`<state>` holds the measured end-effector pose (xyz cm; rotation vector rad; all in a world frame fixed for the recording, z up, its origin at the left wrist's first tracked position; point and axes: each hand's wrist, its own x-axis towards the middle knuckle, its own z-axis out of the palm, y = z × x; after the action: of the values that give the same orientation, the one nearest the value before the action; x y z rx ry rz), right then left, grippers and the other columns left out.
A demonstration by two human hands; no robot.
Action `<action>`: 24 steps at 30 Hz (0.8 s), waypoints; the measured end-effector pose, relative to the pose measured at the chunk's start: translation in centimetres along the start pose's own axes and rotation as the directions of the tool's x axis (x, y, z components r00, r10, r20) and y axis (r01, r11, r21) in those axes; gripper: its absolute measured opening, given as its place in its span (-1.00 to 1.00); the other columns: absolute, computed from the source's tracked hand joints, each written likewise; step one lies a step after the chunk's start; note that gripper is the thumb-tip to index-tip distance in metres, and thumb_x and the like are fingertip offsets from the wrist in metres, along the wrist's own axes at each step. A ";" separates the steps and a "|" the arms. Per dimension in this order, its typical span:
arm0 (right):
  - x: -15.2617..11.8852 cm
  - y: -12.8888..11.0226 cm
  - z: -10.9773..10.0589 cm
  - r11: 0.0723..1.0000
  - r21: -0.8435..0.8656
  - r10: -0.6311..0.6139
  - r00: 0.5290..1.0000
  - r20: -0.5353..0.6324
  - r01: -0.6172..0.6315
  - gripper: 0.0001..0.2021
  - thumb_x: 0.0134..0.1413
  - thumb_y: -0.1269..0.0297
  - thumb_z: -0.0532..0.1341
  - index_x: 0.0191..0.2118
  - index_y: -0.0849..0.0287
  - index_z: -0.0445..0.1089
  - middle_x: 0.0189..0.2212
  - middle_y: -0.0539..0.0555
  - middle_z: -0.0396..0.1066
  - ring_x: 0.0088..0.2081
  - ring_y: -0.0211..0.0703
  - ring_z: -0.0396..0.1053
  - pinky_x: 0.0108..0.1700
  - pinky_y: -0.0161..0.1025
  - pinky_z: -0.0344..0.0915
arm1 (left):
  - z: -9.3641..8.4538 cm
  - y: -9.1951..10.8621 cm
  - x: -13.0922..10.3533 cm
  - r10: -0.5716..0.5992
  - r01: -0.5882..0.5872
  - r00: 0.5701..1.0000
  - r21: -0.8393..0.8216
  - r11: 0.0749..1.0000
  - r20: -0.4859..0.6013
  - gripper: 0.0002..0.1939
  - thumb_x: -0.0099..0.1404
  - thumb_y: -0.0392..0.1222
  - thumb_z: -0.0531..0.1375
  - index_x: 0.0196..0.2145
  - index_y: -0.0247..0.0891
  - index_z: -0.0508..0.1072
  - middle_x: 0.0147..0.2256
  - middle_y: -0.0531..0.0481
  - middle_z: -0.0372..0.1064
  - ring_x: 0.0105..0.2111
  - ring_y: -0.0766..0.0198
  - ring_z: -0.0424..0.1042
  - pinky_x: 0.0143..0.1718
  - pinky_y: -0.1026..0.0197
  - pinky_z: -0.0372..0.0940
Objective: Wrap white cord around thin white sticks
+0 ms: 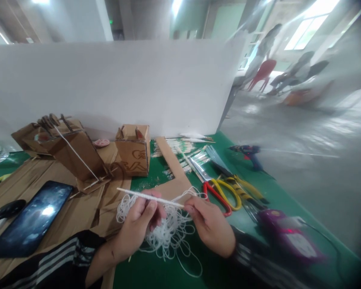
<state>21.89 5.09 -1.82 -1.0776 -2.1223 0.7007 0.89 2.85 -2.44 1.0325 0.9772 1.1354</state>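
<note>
A thin stick [168,202] wound with white cord lies almost level between my hands. My left hand [138,222] is closed around its middle, fingers curled and thumb in front. My right hand [212,224] pinches the bare right end with thumb and forefinger. Below and behind the hands spreads a loose, looping heap of white cord [165,241], partly hidden by my left hand. Just beyond it is an L-shaped cardboard strip [171,160]. Scissors [209,186] with red and yellow handles lie near my right hand.
Cardboard models [75,152] and a cardboard box [134,152] stand at the back left. A tablet [33,218] and computer mouse [9,209] lie left. Right are pliers [243,190], a drill [248,154] and a purple device [289,235] with a cable. A white panel [114,84] bounds the back.
</note>
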 end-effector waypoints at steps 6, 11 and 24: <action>-0.1 -0.3 0.2 0.998 0.047 0.045 0.999 -0.004 -0.045 -0.92 0.26 0.31 0.05 -0.19 0.15 0.26 -0.40 0.06 0.38 -0.42 -0.19 0.33 -0.39 -0.27 0.26 | 0.1 0.1 -0.1 0.000 0.000 1.000 -0.019 1.000 -0.009 -0.74 0.35 -0.01 0.09 -0.13 -0.23 0.25 -0.46 0.06 0.36 -0.55 0.42 0.29 -0.59 0.38 0.12; -0.1 -0.2 0.2 1.000 0.009 0.015 1.000 -0.003 -0.015 -0.81 0.30 0.32 -0.01 -0.33 0.13 0.27 -0.47 0.02 0.36 -0.45 -0.21 0.31 -0.40 -0.28 0.21 | 0.2 0.2 -0.2 -0.019 0.019 1.000 -0.005 1.000 -0.003 -0.73 0.34 -0.01 0.10 -0.13 -0.24 0.26 -0.45 0.04 0.38 -0.53 0.40 0.30 -0.58 0.37 0.13; -0.1 -0.6 0.4 0.998 0.033 0.054 0.999 0.001 -0.054 -0.86 0.29 0.29 0.01 -0.27 0.14 0.27 -0.45 0.04 0.36 -0.42 -0.19 0.31 -0.38 -0.26 0.23 | 0.2 0.3 0.0 -0.002 0.002 1.000 0.004 1.000 -0.006 -0.74 0.36 -0.01 0.08 -0.12 -0.24 0.23 -0.45 0.06 0.37 -0.53 0.39 0.30 -0.57 0.36 0.15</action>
<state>21.37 4.62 -1.70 -1.1202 -2.0813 0.7593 0.99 2.85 -2.15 1.0312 0.9855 1.1356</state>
